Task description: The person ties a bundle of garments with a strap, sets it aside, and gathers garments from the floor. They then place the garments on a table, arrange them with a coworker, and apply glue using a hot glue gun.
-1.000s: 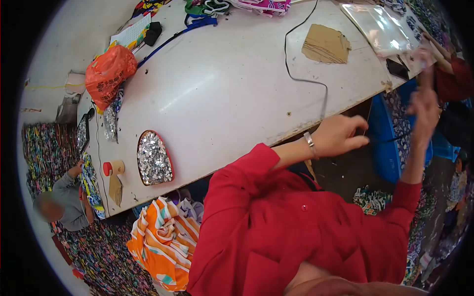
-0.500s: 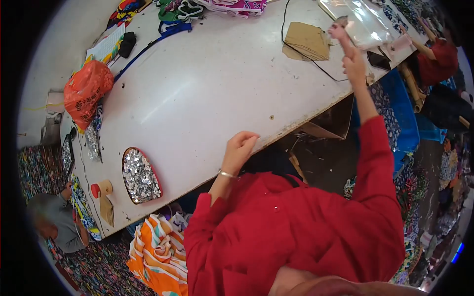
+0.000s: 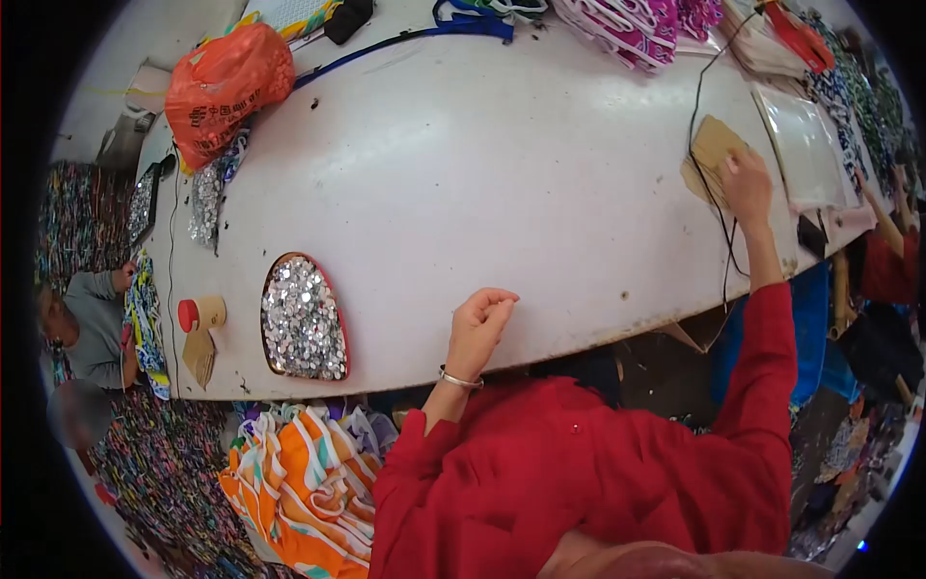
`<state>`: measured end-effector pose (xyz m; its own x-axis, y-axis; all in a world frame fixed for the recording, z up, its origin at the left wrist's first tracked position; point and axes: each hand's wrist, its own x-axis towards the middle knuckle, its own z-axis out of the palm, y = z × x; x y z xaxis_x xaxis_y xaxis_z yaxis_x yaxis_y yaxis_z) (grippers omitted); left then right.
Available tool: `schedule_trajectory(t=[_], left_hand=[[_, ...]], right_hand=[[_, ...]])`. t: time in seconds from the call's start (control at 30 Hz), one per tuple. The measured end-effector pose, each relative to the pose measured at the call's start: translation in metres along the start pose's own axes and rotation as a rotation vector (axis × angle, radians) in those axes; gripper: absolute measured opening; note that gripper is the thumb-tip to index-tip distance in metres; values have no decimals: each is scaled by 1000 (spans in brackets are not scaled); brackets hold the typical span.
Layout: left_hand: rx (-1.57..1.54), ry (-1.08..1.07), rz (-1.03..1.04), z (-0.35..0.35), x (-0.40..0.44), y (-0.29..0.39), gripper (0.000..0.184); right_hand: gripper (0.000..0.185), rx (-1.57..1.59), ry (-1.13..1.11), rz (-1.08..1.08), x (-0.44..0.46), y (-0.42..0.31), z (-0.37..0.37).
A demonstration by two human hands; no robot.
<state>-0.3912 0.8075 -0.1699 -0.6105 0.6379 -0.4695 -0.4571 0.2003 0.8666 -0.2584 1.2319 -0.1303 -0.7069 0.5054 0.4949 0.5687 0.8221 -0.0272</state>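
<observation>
Above the near edge of the white table, my left hand (image 3: 479, 333) has its fingers curled together and shows nothing in them. A silver bangle (image 3: 461, 378) circles that wrist. At the right, my right hand (image 3: 748, 190) is over the edge of a piece of brown cardboard (image 3: 716, 147), its fingers bent; whether it grips the cardboard or something small is hidden. A thin black cord (image 3: 694, 121) runs across the cardboard and down to the table's near edge.
On the table (image 3: 463, 203) are a tray of silver sequins (image 3: 304, 318), a red-capped container (image 3: 203, 313), an orange bag (image 3: 227, 92), patterned fabric (image 3: 627, 29) and clear plastic sheets (image 3: 803, 145). A co-worker (image 3: 92, 323) sits left; another in red is far right.
My right hand has come back from beyond the cardboard to its edge. My left hand has moved from the dark gap by the table to above the near edge. The view has shifted.
</observation>
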Motion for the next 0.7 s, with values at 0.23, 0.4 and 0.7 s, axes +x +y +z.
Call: schedule_trajectory(t=[0.23, 0.4, 0.7], left_hand=[[68, 42, 100, -22, 5, 12, 11], [95, 155, 22, -45, -6, 9, 10], [47, 148, 80, -56, 2, -5, 10]], right_hand=[[42, 675, -212, 18, 125, -143, 141], [50, 344, -144, 46, 190, -175, 190], [30, 346, -195, -103, 207, -189, 196]])
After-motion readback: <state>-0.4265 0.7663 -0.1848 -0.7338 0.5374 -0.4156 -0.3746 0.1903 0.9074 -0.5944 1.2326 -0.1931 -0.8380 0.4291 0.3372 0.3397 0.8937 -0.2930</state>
